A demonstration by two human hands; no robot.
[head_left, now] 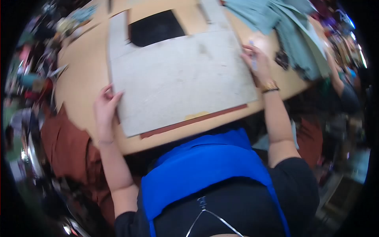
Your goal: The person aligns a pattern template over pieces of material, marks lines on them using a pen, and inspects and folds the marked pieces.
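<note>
A large off-white pattern board [173, 75], smudged and with a notch cut in its far side, lies flat on the table. Brown-red fabric [197, 121] peeks out beneath its near edge. At the board's left edge is my left hand [106, 106], its thumb and curled fingers closed on that edge. My right hand [257, 65] is beside the right edge, fingertips by the board, with a slim whitish pen-like piece [254, 60] in the fingers; blur hides its exact kind. Within the notch a black flat piece [156, 29] shows.
Light green fabric [294, 43] is heaped at the table's right side, with small dark scissors-like handles [281, 59] near it. Brown fabric [67, 142] hangs left of the table [81, 75]. Another person's arm [334, 75] is at the far right.
</note>
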